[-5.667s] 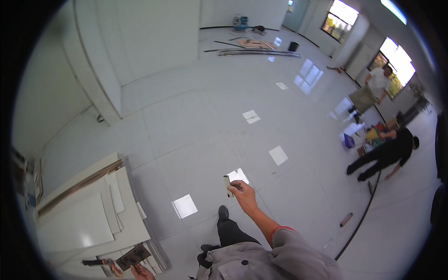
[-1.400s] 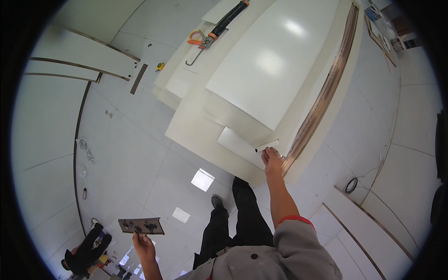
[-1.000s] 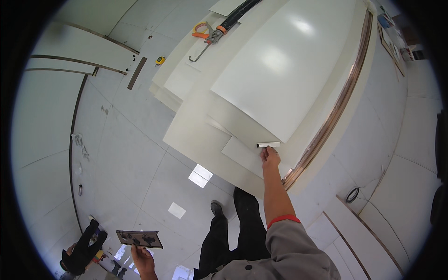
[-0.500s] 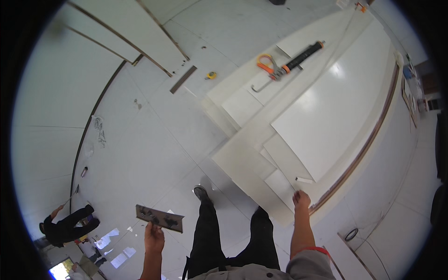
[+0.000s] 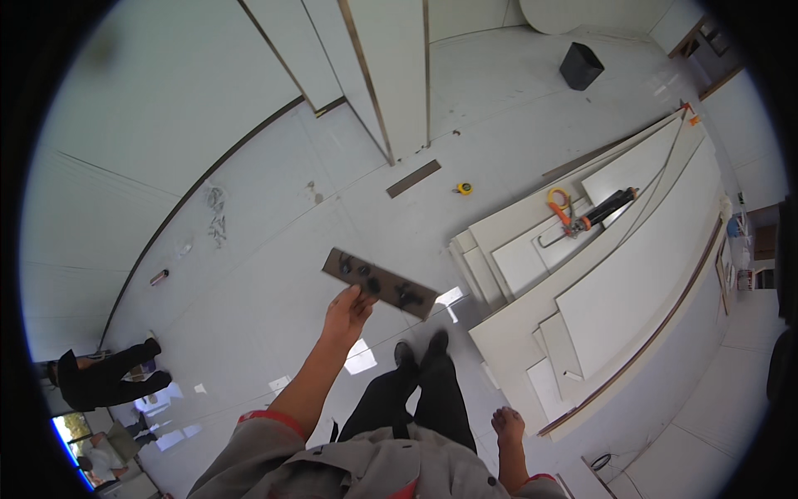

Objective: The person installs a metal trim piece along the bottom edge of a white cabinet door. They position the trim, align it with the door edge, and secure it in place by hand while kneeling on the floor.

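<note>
My left hand (image 5: 349, 314) grips the lower long edge of a short brown strip (image 5: 386, 287) and holds it up in front of me. Several dark, irregular lumps sit on the strip's upper face; their material is unclear. My right hand (image 5: 508, 424) hangs low beside the near end of a stack of white panels (image 5: 507, 341). Its fingers are loosely bent and a little apart, with nothing visible in them. On the stack lie a caulking gun (image 5: 603, 209) with an orange handle, a yellow tape roll (image 5: 558, 198) and a small white piece (image 5: 573, 376).
On the floor are another brown strip (image 5: 413, 178), a yellow tape measure (image 5: 464, 189), a small bottle-shaped thing (image 5: 159, 277) and a black bin (image 5: 581, 66). Tall panels (image 5: 391, 75) stand ahead. Another person (image 5: 104, 378) is at the far left.
My left hand has raised the brown strip and brought it forward and right. My right hand has come away from the panel stack. The view has turned, and my feet are closer together.
</note>
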`<state>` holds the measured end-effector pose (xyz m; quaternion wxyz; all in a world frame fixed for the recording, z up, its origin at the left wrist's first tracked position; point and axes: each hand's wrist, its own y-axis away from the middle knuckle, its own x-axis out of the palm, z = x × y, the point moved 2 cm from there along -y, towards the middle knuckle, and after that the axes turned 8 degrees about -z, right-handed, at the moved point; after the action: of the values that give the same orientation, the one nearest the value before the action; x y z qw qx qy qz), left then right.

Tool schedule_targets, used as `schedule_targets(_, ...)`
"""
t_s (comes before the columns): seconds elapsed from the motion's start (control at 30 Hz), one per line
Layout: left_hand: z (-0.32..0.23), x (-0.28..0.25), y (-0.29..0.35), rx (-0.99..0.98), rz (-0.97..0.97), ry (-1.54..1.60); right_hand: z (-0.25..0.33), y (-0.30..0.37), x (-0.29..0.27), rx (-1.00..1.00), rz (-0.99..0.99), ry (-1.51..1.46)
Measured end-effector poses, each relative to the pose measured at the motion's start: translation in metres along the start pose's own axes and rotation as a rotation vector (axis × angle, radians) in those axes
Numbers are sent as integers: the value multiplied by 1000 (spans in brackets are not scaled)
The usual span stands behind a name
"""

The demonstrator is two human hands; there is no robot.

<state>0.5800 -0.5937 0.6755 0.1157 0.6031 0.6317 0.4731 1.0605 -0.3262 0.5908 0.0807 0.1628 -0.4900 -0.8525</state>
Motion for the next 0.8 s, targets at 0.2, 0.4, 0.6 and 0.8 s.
schedule_targets(0.2, -76, 67, -43, 21, 79, 16, 57, 19, 152, -63, 60, 26)
schedule_targets(0.4, -137, 108, -98, -5, 90, -25, 179, 41, 317, -291, 170, -3)
schedule_targets(0.6, -166, 138, -157, -106, 98, 31, 296, 120, 443, -647, 262, 46)
schedule_targets(0.8, -198, 167, -214, -195, 134, -2, 355, 149, 528, -851, 220, 81)
